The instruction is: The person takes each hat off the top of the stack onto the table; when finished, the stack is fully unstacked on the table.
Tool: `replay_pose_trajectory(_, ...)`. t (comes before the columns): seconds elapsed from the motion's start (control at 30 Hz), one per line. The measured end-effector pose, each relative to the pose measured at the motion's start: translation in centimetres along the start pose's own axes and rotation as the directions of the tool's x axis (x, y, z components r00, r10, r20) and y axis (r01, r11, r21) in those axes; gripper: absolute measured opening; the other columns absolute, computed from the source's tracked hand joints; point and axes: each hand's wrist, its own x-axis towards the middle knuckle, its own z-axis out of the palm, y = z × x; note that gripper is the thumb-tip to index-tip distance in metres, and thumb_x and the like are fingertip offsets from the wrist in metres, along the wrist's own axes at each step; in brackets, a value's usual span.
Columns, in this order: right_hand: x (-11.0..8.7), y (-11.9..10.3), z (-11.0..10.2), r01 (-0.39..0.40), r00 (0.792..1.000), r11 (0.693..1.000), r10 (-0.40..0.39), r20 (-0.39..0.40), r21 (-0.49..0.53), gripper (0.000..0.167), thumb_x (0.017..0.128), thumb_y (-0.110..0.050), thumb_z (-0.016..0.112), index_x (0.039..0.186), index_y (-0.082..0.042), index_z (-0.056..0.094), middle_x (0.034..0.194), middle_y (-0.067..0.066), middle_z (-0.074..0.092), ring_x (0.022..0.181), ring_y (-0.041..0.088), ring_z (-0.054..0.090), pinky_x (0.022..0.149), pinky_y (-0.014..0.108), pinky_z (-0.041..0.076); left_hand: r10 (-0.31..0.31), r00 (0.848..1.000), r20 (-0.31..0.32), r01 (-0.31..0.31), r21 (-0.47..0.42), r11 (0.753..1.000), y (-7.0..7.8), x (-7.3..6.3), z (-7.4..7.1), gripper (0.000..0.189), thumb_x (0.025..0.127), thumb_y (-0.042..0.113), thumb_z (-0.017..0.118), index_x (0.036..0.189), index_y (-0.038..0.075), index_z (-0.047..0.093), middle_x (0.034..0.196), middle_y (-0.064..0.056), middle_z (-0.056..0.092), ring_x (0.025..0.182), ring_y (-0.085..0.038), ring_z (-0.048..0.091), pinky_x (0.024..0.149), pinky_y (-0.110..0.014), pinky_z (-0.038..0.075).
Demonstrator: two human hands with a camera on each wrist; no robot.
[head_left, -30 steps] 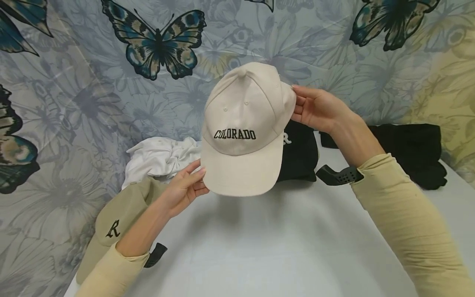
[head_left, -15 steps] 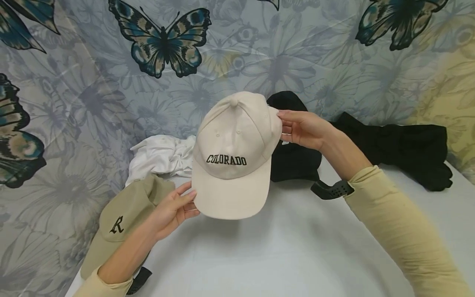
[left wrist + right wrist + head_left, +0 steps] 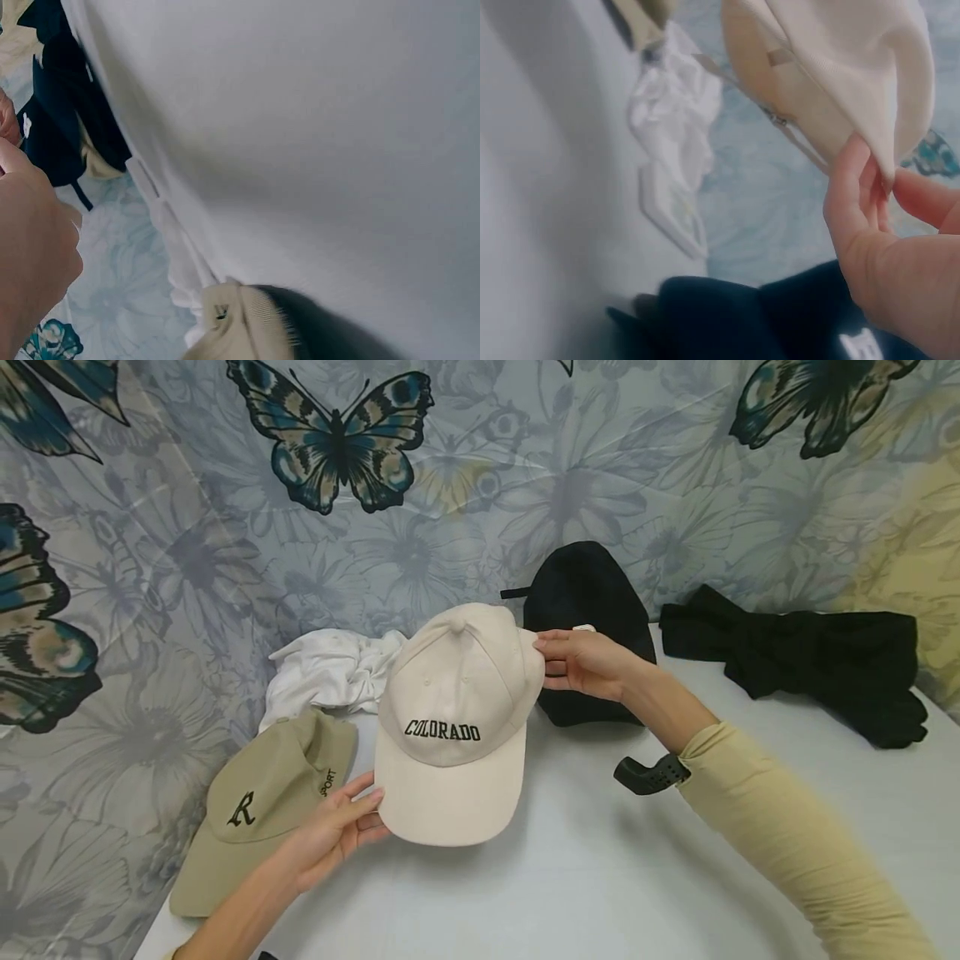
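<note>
A cream baseball cap [image 3: 450, 693] with COLORADO in dark letters is held up over the white table, brim toward me. My left hand [image 3: 333, 835] pinches the left edge of its brim between thumb and fingers. On the other side my right hand [image 3: 588, 664] pinches the crown's edge near the back. From the right wrist view, the cap's [image 3: 840, 82] inside and a strap with a small buckle show, and thumb and fingertips grip the fabric edge. In the left wrist view the left hand [image 3: 34, 247] is partly cut off, and the cap is out of sight.
An olive cap [image 3: 262, 793] with a black R lies at the left, before a crumpled white cloth [image 3: 333, 672]. Behind my right hand sits a black cap [image 3: 588, 593]. Black gloves [image 3: 810, 652] lie at the right. A patterned butterfly cloth [image 3: 480, 485] hangs behind.
Both hands have lowered the cream cap and brought it slightly left, nearer the table. More of the black cap behind now shows. The grip stays the same.
</note>
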Motion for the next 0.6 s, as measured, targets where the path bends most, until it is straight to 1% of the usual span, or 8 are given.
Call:
replay_pose_trajectory(0.17, 0.7, 1.7, 0.3, -0.017, 0.999, 0.997, 0.019, 0.026, -0.075, 0.015, 0.1, -0.008, 0.049, 0.114, -0.005, 0.052, 0.097, 0.004, 0.062, 0.084, 0.015, 0.064, 0.076, 0.03, 0.055, -0.055, 0.998, -0.008, 0.054, -0.051, 0.997, -1.2, -1.0, -0.5, 0.019, 0.102, 0.01, 0.045, 0.121, 0.01, 0.048, 0.104, -0.004, 0.063, 0.097, -0.016, 0.063, 0.086, -0.03, 0.051)
replay_pose_trajectory(0.27, 1.1, 2.7, 0.3, -0.028, 0.999, 0.995, 0.032, 0.043, -0.091, 0.014, 0.099, -0.01, 0.053, 0.112, -0.006, 0.052, 0.097, 0.003, 0.061, 0.084, 0.014, 0.062, 0.076, 0.029, 0.054, -0.075, 0.997, -0.029, 0.074, -0.046, 0.996, -1.6, -1.5, -0.9, 0.018, 0.102, 0.012, 0.046, 0.121, 0.01, 0.048, 0.104, -0.004, 0.063, 0.096, -0.015, 0.063, 0.085, -0.03, 0.051)
replay_pose_trajectory(0.33, 1.5, 3.5, 0.2, -0.039, 0.998, 0.994, 0.043, 0.038, -0.105, 0.014, 0.098, -0.01, 0.053, 0.112, -0.007, 0.052, 0.097, 0.003, 0.06, 0.083, 0.014, 0.061, 0.075, 0.028, 0.054, -0.085, 0.995, -0.043, 0.083, -0.032, 0.996, -1.7, -1.8, -1.1, 0.02, 0.102, 0.013, 0.046, 0.122, 0.009, 0.047, 0.104, -0.004, 0.063, 0.096, -0.015, 0.063, 0.085, -0.03, 0.051)
replay_pose_trajectory(0.47, 2.3, 4.9, 0.2, -0.074, 0.997, 0.989, 0.072, -0.018, -0.131, 0.015, 0.099, -0.007, 0.05, 0.114, -0.004, 0.05, 0.097, 0.003, 0.059, 0.083, 0.014, 0.06, 0.076, 0.028, 0.054, -0.107, 0.992, -0.074, 0.106, -0.013, 0.994, -1.9, -2.3, -1.6, 0.026, 0.102, 0.015, 0.047, 0.125, 0.005, 0.042, 0.104, -0.004, 0.062, 0.097, -0.016, 0.062, 0.086, -0.031, 0.051)
replay_pose_trajectory(0.6, 3.1, 6.1, 0.4, -0.107, 0.993, 0.984, 0.1, -0.058, -0.144, 0.013, 0.1, -0.005, 0.048, 0.113, -0.002, 0.049, 0.097, 0.004, 0.058, 0.083, 0.016, 0.059, 0.076, 0.029, 0.054, -0.131, 0.987, -0.097, 0.131, 0.001, 0.991, -2.1, -2.6, -2.1, 0.042, 0.102, 0.016, 0.048, 0.135, -0.004, 0.031, 0.107, -0.006, 0.061, 0.099, -0.018, 0.062, 0.088, -0.033, 0.05)
